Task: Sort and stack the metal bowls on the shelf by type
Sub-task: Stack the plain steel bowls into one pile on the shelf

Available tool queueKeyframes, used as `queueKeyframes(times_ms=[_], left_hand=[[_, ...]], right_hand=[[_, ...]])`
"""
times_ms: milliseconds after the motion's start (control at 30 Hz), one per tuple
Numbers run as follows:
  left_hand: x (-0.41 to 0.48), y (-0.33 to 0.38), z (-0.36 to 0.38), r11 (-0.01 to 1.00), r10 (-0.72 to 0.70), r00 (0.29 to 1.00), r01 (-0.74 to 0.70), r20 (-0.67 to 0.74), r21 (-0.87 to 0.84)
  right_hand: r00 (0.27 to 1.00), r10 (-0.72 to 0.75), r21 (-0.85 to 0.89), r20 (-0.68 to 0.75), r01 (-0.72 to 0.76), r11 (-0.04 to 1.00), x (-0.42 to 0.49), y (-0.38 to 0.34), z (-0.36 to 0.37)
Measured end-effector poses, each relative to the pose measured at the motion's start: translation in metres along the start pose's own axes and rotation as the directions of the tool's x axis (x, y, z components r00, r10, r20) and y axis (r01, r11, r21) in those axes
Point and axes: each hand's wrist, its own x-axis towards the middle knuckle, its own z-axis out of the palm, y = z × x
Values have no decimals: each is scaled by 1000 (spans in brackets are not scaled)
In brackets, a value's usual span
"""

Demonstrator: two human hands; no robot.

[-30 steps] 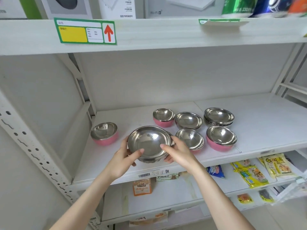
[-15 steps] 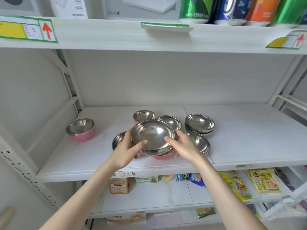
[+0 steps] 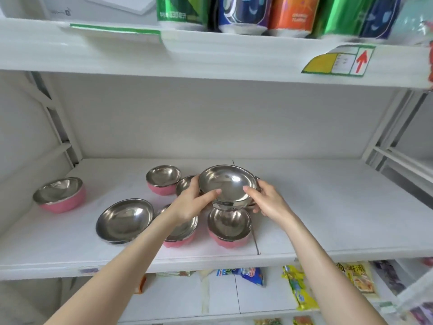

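Both hands, left hand (image 3: 192,202) and right hand (image 3: 269,202), close their grip on a steel bowl (image 3: 227,184) above the white shelf (image 3: 328,207). Pink-sided bowls (image 3: 59,195) and a plain bowl (image 3: 124,220) stand around it; drink cans (image 3: 290,12) line the upper shelf, and snack packets (image 3: 300,289) lie on the lower one.

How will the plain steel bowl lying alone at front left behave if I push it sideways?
The plain steel bowl already sits tilted on its rounded underside, so it will probably rock or spin rather than slide straight. Its polished surface looks slippery, and its thin wall suggests it is light. The pink-bottomed bowl stands close beside it, so they may clink.
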Motion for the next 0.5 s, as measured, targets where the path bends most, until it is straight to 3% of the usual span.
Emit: queueKeyframes(times_ms=[233, 500], left_hand=[[61, 21, 49, 999, -33, 999, 32, 9, 13], [110, 11, 62, 991, -107, 994, 106, 9, 81]], right_hand=[[1000, 12, -60, 12, -11, 998, 59, 31, -57], [998, 18, -83, 55, -14, 996, 114, 63, -63]])
